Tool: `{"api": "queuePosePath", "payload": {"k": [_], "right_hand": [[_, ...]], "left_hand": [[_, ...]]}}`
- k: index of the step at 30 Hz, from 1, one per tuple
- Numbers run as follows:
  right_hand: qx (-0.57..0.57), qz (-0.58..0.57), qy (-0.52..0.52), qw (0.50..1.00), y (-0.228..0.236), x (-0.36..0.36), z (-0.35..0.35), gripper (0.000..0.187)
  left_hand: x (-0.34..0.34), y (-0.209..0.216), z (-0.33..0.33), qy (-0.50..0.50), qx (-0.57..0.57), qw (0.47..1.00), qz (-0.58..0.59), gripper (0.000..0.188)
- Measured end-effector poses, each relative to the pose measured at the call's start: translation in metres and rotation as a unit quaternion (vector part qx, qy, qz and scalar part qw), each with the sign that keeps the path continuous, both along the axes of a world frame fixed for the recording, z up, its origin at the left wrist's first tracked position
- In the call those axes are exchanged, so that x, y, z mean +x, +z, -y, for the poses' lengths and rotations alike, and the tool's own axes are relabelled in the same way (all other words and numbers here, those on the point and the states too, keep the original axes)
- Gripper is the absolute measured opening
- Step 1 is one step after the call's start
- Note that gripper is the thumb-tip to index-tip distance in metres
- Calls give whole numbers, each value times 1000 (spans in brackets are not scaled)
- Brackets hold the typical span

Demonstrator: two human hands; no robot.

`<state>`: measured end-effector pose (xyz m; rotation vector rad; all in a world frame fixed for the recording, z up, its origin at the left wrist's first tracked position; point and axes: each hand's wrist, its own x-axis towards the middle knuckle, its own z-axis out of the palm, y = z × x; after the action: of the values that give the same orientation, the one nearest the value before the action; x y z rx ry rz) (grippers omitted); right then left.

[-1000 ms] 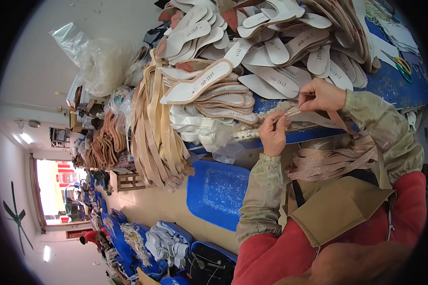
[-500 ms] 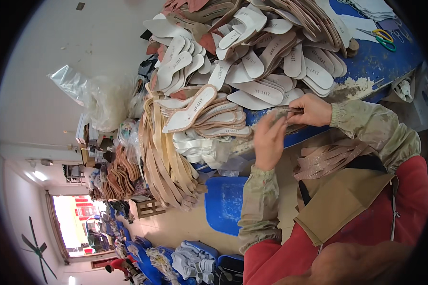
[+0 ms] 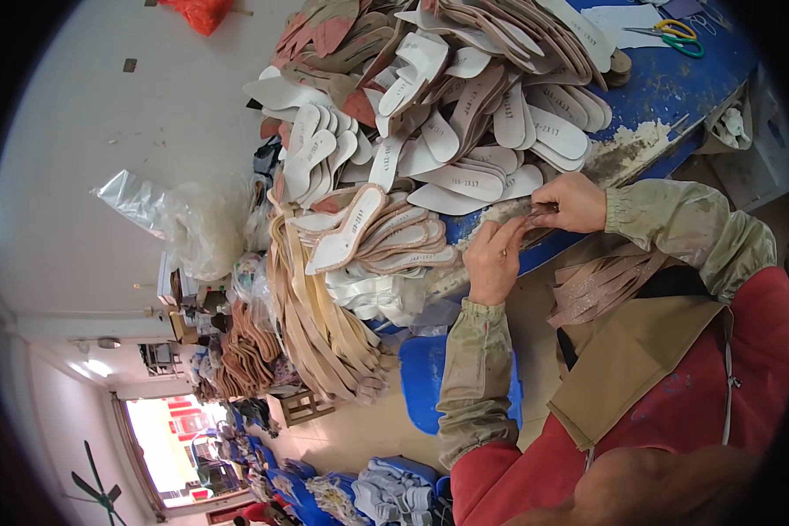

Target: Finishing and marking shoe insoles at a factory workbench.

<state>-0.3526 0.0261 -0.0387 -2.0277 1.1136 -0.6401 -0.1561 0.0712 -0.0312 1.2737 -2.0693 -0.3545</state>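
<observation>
At the near edge of the blue workbench, my two hands meet over a thin dark brown piece, seen nearly edge-on; its kind is not clear. My right hand is closed around it. The fingers of my left hand are pinched together at its left end, and hide part of it. Just beyond lie white insoles in overlapping piles. A bundle of brown-edged insoles rests left of my hands. Glittery brown strips hang across my lap, below my right hand.
Long beige strips drape off the bench's left end. Scissors with yellow and green handles lie at the far right of the blue bench. A blue stool stands below my left forearm. Clear plastic bags sit at left.
My left hand's fingers, blurred and raised before, are now pinched at the brown piece. My right hand keeps its hold. The whole view has shifted somewhat.
</observation>
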Motion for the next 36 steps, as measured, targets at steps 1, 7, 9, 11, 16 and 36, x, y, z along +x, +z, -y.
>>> {"api": "queuePosePath", "payload": {"k": [1,7,9,11,16,36], "right_hand": [[1,1,-9,1000,0,-6,-2,10],[51,-16,-52,997,2,-22,-5,17],[17,-36,-90,995,9,-40,-20,17],[-15,-47,-107,993,11,-43,-26,16],[-171,-153,-8,973,18,-37,-20,15],[45,273,-97,956,19,-69,-3,23]], "left_hand": [[-7,1,1,-9,1,1000,1,19],[-31,4,5,-24,-21,996,78,17],[-48,5,2,-38,-30,996,73,15],[-54,8,-3,-31,-36,996,81,14],[-51,19,-16,11,38,997,61,18],[-110,-27,28,-2,180,762,-622,26]]}}
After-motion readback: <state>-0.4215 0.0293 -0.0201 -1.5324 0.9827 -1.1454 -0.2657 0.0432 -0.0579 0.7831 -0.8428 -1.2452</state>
